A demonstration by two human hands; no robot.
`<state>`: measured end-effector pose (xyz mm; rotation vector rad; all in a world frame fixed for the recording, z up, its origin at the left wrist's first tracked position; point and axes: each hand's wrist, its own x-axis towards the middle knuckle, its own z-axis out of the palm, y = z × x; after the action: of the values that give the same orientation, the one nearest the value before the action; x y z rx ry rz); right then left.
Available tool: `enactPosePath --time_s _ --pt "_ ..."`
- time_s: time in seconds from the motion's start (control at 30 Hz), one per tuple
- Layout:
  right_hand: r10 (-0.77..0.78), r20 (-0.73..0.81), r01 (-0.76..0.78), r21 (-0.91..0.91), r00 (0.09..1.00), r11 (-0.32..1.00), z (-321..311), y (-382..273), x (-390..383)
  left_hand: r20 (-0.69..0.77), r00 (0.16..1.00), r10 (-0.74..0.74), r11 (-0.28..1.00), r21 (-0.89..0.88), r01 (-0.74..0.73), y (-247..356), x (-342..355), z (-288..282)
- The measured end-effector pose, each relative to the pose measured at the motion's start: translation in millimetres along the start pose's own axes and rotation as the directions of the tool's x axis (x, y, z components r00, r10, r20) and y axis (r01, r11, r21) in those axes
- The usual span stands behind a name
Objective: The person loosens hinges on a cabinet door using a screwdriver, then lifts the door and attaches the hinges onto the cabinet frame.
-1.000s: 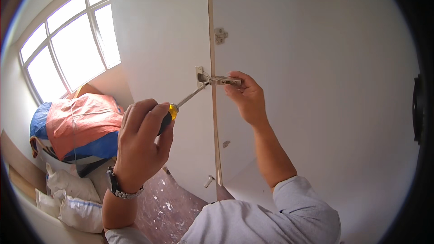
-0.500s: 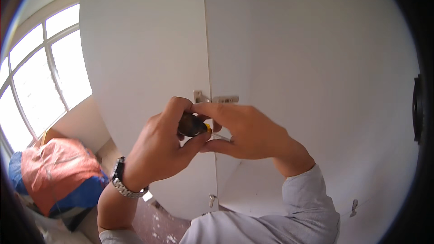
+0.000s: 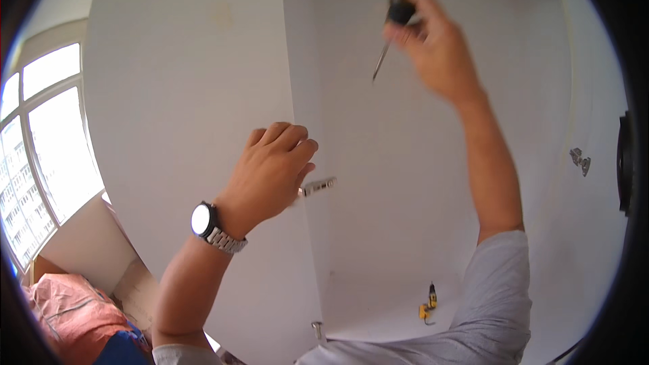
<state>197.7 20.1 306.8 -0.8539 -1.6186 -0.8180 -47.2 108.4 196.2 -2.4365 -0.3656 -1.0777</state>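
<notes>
Raised at the upper right, my right hand (image 3: 439, 47) is closed around a screwdriver (image 3: 380, 61). Its dark handle is blurred, and the thin metal shaft points down and to the left. My left hand (image 3: 274, 169), with a watch on its wrist, is at the edge of a white door panel (image 3: 196, 81). Its fingers are curled; whatever they hold, if anything, is hidden. Just beside its thumb, a metal fitting (image 3: 319, 186) sticks out from the panel's edge.
Metal hinges (image 3: 580, 161) are on the white panel at far right. Yellow-and-black tools (image 3: 428, 304) lie at the bottom of the white cabinet (image 3: 385, 230). Another metal fitting (image 3: 317, 329) is low on the door edge. An orange sack (image 3: 74, 318) stands lower left by a window (image 3: 57, 149).
My hands have come apart; the right has gone up and right with the screwdriver, while the left remains near the door edge. The view has shifted, showing the cabinet's inside and its tools.
</notes>
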Motion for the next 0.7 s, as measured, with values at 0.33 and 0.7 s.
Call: enactPosePath --time_s 0.33,0.7 --pt "-0.113 -0.258 0.102 -0.058 0.959 0.993 -26 -20 60 0.211 0.976 0.061 0.992 0.094 -0.082 -18 -15 34" --pt "-0.228 -0.411 0.211 -0.087 0.883 0.974 -22 -20 142 0.087 0.996 0.033 0.980 0.194 -0.049 -11 -21 78"
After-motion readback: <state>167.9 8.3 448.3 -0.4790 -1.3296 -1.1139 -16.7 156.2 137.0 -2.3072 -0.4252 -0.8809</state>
